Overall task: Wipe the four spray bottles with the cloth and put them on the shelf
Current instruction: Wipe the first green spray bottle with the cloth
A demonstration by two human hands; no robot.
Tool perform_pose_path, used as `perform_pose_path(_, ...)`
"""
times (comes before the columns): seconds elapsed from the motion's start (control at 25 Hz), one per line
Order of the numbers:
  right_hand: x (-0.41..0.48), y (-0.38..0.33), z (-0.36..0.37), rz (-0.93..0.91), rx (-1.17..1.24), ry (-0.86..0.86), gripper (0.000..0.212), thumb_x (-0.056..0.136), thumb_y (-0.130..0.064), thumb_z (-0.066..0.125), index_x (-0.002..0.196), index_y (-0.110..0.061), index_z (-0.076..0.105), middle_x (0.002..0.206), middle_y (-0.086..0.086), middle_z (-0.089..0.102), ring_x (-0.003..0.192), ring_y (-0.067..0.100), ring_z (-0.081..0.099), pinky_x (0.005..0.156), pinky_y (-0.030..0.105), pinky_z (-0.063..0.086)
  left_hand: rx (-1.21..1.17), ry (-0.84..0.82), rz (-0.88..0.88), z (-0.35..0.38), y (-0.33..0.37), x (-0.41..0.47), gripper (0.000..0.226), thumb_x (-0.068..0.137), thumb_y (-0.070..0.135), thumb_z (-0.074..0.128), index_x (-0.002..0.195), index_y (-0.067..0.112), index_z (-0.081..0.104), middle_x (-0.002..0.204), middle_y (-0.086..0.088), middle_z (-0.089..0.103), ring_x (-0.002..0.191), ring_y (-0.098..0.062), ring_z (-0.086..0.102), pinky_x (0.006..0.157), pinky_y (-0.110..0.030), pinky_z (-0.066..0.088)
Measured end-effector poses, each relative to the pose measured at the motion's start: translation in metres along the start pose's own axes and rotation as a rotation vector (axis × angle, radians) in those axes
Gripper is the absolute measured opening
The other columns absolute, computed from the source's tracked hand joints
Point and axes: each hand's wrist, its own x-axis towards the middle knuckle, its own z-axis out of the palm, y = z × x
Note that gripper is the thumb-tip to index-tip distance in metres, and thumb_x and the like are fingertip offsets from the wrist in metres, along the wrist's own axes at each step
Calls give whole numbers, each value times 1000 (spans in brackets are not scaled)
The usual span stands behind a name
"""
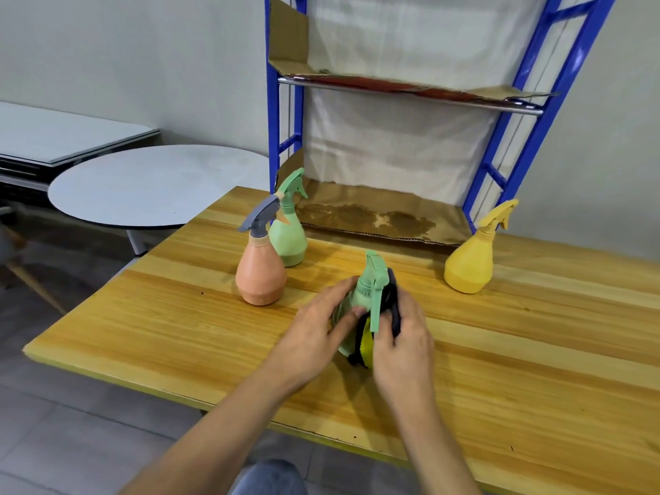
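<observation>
Standing on one wooden table (143,334) are four spray bottles; three stand free and one is held, and none is on the shelf. From left to right:

- One orange bottle (260,276) with a grey trigger head.
- One rear green bottle (289,237), just behind the orange one.
- The left hand (314,337), its fingers curled round the body of the held green bottle (360,298), with the thumb across the side facing the camera.
- One dark cloth (366,342) with a yellow patch, pressed to that bottle's right side by the right hand (403,337), whose fingers are closed over it. The bottle thus lies between the two hands, tilted, near the table's middle.
- One yellow bottle (469,259), well apart.

Behind rises one blue shelf (272,119), its two visible tiers lined with cardboard (385,216).
</observation>
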Motion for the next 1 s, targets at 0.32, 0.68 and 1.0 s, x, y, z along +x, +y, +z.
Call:
perform_pose_path(0.32,14,-10,-7,-9,73,-1,44,96,-15,54,138,-29,56,124,-15,61,113,1,56,99,21,42,17,24,0,3,-2,0,53,103,38,51,154,32,40,149,10,54,138,-3,49,114,-40,44)
perform_pose_path(0.68,30,-8,-14,-9,131,-116,45,94,-7,51,132,-32,59,119,-13,66,110,2,61,97,21,46,24,0,-5,5,-2,0,59,102,51,47,155,27,40,150,8,53,139,-7,48,115,-41,43)
perform_pose_path(1.0,17,23,-16,6,-102,-148,36,96,-13,51,130,-24,56,112,2,65,102,21,61,88,30,47,38,62,-21,8,8,-5,57,104,43,51,156,23,39,153,7,50,139,-3,45,118,-35,39)
